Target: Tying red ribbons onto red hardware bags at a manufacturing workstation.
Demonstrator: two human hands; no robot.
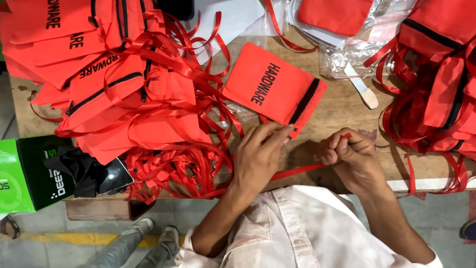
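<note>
A red ribbon (297, 171) is pinched in the clenched right hand (349, 156) and runs taut under the left hand (258, 159), whose fingers are pressed flat on the corner of an orange zip pouch (272, 89) just beyond them. Heaps of matching pouches (119, 84) are piled beyond the left hand and beside the right.

Box (22, 173): lower left of the frame, at the table's edge; rectangular carton, 1 bright green panel beside a black one with white print.
Screen (113, 176): just right of the box, lower left; dark glossy slab, tilted, partly under a black strap, nothing lit.
Plastic bags (347, 54): upper right of centre; clear crinkled wrappers on the table, 1 holding flat red fabric.
Printed pouch (272, 89): upper centre; flat red rectangle with black lettering and a black zip edge.
</note>
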